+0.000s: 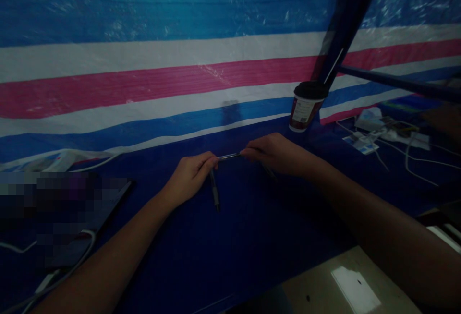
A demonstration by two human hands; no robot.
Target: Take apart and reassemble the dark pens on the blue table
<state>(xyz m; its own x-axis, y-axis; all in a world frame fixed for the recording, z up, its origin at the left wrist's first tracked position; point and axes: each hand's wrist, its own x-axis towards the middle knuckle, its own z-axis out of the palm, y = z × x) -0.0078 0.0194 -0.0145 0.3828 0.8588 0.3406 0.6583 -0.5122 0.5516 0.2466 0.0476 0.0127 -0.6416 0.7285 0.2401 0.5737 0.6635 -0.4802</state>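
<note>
While the left hand [190,178] and right hand [275,153] pinch opposite ends of a slim silver pen [229,156], left of a black-lidded paper cup [306,105], a dark ballpoint pen [215,190] lies unheld on the blue sheeted surface [151,275], just below the left hand.

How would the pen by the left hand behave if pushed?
The pen would probably roll: its barrel looks round and it lies on smooth blue plastic sheeting. It likely feels light and stiff, being slim and straight.
</note>
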